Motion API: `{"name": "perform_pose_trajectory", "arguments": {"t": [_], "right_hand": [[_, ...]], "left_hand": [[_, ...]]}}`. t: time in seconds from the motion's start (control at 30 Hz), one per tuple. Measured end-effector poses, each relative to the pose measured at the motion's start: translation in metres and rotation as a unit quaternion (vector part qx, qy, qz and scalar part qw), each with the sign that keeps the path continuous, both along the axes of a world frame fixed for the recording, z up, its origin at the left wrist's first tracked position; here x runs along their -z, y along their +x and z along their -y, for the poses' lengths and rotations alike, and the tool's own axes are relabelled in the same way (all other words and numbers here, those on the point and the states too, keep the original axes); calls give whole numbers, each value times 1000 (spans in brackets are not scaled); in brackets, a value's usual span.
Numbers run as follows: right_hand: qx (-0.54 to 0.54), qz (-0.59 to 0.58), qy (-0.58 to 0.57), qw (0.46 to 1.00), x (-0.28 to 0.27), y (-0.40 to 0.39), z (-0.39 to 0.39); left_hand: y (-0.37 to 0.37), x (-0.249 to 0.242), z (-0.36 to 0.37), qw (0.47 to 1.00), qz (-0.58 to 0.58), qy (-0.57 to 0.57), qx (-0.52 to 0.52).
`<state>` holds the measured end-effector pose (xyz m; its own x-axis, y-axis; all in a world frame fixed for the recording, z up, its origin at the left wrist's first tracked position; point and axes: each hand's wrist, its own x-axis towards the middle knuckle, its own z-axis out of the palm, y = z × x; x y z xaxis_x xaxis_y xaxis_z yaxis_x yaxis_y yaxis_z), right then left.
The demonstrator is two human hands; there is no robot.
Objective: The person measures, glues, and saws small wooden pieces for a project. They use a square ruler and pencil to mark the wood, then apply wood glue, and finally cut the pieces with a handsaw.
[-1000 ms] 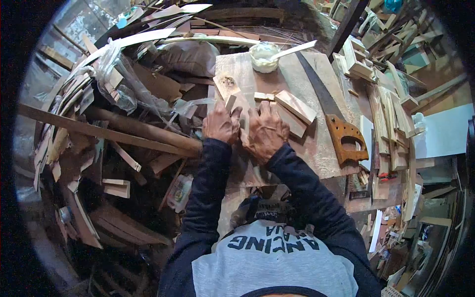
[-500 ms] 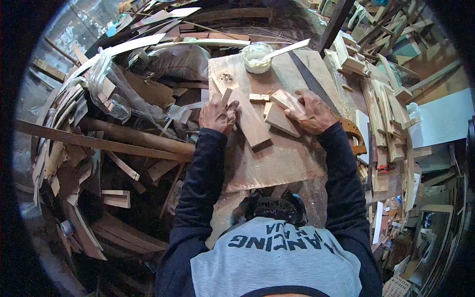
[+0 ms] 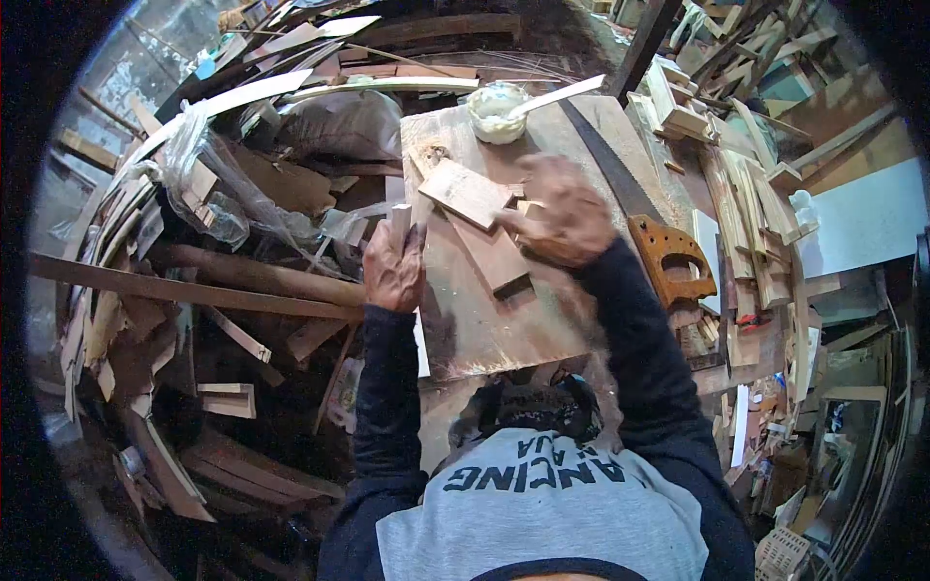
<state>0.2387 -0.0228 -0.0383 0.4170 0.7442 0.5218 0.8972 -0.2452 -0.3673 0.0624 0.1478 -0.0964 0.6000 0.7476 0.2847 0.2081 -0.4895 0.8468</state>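
Observation:
My left hand (image 3: 394, 269) is closed around a small wooden strip (image 3: 400, 219), whose end sticks up past the fingers at the board's left edge. My right hand (image 3: 570, 215) is smeared by motion over the middle of the work board (image 3: 572, 324). Its fingertips are right at the end of a flat rectangular wood block (image 3: 467, 194), and a small pale wood piece (image 3: 529, 208) shows between them. That block lies slantwise across a longer flat wood piece (image 3: 497, 259).
A tub of white paste (image 3: 497, 118) with a pale stick (image 3: 562, 95) across it stands at the board's far edge. A handsaw (image 3: 668, 257) lies along the right side. Wood strips (image 3: 751, 232) are stacked further right; offcuts and plastic sheeting (image 3: 189, 155) crowd the left.
My left hand has moved left and toward me with the strip. The rectangular block now lies further left, over the longer piece. My right hand has shifted left, uncovering the saw handle.

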Motion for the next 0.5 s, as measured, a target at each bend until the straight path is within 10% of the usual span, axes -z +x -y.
{"name": "perform_pose_trajectory", "arguments": {"t": [0.5], "right_hand": [[13,-15,-214,977,-18,-9,129]], "left_hand": [[-13,-63,77,979,-22,68,189]]}}
